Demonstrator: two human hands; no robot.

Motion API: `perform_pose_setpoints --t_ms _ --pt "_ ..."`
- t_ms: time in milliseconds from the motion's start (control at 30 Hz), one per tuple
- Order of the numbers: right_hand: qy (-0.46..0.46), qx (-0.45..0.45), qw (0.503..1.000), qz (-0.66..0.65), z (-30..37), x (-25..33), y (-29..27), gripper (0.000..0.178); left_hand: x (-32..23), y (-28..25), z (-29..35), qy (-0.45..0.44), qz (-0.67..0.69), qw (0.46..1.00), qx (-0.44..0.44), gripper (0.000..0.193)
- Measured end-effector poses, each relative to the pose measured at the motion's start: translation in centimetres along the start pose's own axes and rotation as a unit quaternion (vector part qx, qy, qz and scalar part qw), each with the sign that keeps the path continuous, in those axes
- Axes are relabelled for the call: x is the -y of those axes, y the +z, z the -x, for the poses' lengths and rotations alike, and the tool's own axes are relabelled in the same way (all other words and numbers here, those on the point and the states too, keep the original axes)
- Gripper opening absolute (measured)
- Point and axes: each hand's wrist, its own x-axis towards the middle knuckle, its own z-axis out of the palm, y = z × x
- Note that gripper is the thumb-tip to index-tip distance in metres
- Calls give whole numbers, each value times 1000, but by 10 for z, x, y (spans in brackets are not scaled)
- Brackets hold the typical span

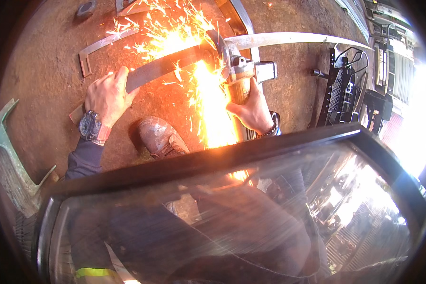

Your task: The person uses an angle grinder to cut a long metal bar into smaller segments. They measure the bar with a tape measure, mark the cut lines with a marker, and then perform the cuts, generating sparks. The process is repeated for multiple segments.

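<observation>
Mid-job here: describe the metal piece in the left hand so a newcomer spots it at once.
Find the bright sparks, then the left hand beside them, with a dark watch at its wrist. From it a broad, flat metal bar runs up and right to the grinder. Unlike the thin, bent strip lying beyond, this bar is gripped.

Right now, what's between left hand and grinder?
Head view: the metal bar, running from the left hand to the grinder, sparks on both sides.

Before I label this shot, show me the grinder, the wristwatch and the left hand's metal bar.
Grinder (240, 88), head view: its housing.
Wristwatch (88, 126), head view: its dial.
Metal bar (162, 67), head view: its flat face.
</observation>
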Motion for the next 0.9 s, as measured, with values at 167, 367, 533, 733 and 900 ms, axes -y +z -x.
perform_pose_setpoints --t_ms 167,367,533,733,900 --pt "0 -9 1000 20 2 -2 -1 70 -3 -2 0 1 8 1000 7 36" --pt "-14 -16 1000 19 -1 -10 3 70 -3 -3 1 1 2 1000 -2 37" --pt "-13 -14 1000 -1 -1 -10 2 69 -1 0 -1 8 18 1000 0 38" --pt "-23 -17 999 -20 -3 -15 5 70 -1 -4 -3 4 17 1000 16 39" --pt "-36 -9 999 -20 -6 -11 5 71 10 11 3 23 70 997 -28 36"
